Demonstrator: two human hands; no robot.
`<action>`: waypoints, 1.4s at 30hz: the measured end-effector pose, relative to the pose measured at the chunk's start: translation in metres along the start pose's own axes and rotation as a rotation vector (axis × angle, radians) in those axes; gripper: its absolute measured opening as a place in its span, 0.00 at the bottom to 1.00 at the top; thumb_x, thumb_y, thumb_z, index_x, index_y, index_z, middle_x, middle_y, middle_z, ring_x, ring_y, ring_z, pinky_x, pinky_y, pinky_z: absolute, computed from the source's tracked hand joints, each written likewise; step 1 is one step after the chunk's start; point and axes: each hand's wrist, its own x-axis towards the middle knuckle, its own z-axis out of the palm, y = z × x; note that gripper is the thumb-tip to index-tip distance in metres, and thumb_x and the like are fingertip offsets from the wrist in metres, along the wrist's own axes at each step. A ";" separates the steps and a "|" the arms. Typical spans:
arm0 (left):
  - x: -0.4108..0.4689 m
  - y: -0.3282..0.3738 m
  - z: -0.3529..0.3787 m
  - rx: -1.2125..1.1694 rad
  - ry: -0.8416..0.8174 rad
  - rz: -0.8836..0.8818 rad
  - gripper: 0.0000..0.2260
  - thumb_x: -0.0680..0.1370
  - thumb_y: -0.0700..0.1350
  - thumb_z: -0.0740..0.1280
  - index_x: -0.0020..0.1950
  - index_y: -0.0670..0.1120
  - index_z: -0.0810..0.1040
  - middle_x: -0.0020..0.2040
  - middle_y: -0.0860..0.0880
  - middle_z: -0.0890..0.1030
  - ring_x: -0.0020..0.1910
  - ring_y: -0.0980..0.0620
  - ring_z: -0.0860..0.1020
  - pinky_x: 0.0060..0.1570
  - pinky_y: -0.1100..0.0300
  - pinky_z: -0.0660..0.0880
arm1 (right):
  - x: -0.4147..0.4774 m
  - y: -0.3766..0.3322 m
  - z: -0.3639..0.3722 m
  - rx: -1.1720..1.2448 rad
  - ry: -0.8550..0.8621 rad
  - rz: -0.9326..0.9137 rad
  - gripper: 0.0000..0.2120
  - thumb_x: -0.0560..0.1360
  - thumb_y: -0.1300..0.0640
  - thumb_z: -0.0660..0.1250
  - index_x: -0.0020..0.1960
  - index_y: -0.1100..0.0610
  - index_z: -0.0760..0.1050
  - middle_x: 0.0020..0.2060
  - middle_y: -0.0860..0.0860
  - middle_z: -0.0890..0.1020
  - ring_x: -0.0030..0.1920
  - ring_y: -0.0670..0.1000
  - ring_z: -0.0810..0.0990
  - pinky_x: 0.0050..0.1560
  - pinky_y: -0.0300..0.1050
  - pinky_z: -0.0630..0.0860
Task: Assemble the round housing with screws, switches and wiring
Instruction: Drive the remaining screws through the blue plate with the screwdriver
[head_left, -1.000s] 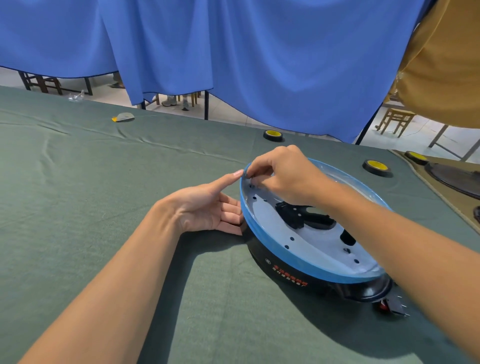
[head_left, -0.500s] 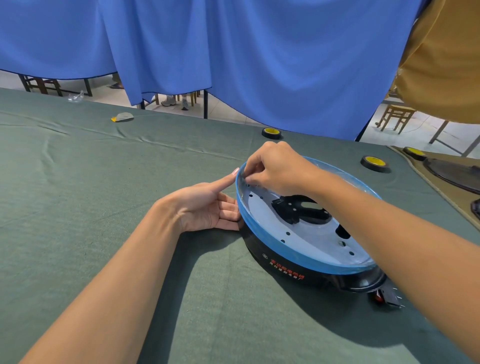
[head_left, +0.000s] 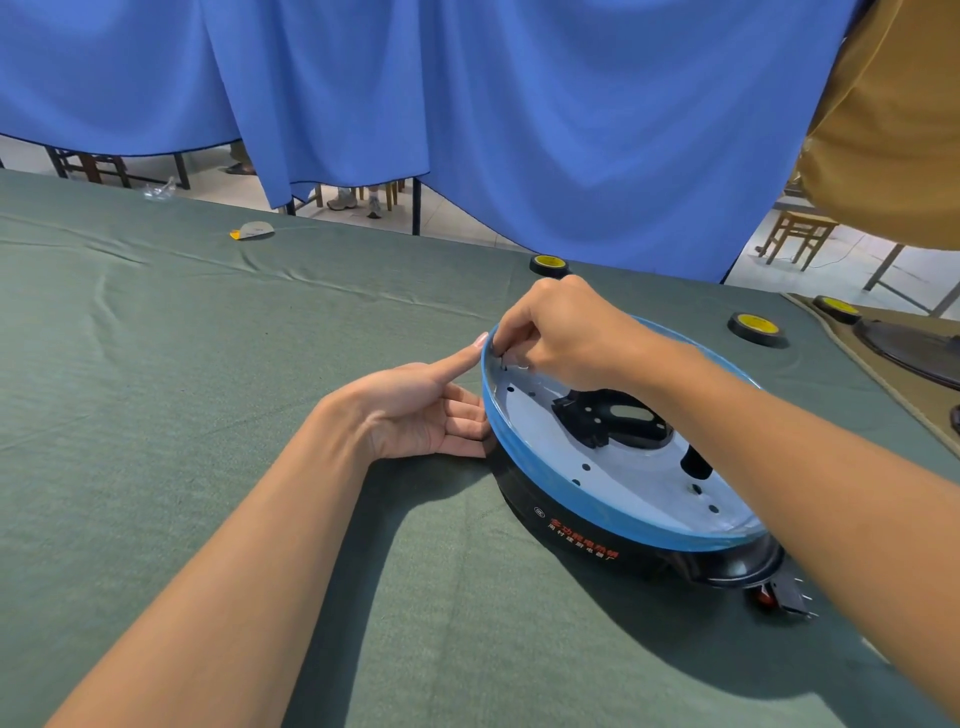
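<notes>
The round housing (head_left: 592, 512) lies on the green cloth, black underneath with a blue rim and a pale inner plate with several holes. A black bracket (head_left: 597, 418) sits near its middle. A red rocker switch (head_left: 769, 597) sticks out at the lower right edge. My right hand (head_left: 566, 332) reaches over the far left rim, its fingertips pinching a small dark screw (head_left: 503, 358) against the plate. My left hand (head_left: 421, 410) lies on the cloth beside the housing, forefinger straight and touching the outside of the rim.
Black-and-yellow tape rolls stand at the far table edge (head_left: 549, 265) and to the right (head_left: 756, 327). A small grey-and-yellow scrap (head_left: 252, 231) lies far left. A dark round part (head_left: 914, 353) sits on a brown mat at right. Blue curtains hang behind.
My right hand has stayed at the far left rim, fingers dipping lower toward the plate. My left forefinger stays against the rim. The view has shifted slightly.
</notes>
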 end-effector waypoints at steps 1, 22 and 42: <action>0.000 0.000 0.000 -0.011 -0.005 0.000 0.35 0.67 0.62 0.72 0.57 0.33 0.76 0.45 0.39 0.83 0.41 0.46 0.83 0.46 0.51 0.82 | 0.001 0.000 0.000 0.004 -0.010 0.003 0.13 0.71 0.68 0.67 0.49 0.56 0.85 0.41 0.50 0.86 0.44 0.47 0.82 0.48 0.42 0.79; 0.000 -0.001 0.001 -0.004 0.012 0.005 0.33 0.66 0.62 0.72 0.54 0.33 0.77 0.43 0.40 0.82 0.41 0.47 0.80 0.55 0.48 0.80 | 0.000 0.012 0.000 0.002 -0.047 0.020 0.05 0.73 0.56 0.72 0.49 0.52 0.84 0.39 0.46 0.84 0.41 0.41 0.79 0.36 0.31 0.70; -0.008 -0.002 0.007 -0.043 0.034 0.013 0.40 0.65 0.65 0.73 0.59 0.32 0.75 0.51 0.37 0.78 0.52 0.43 0.73 0.58 0.49 0.77 | -0.002 0.009 0.010 -0.139 0.015 0.026 0.09 0.77 0.48 0.66 0.42 0.52 0.79 0.41 0.50 0.81 0.42 0.50 0.77 0.40 0.48 0.75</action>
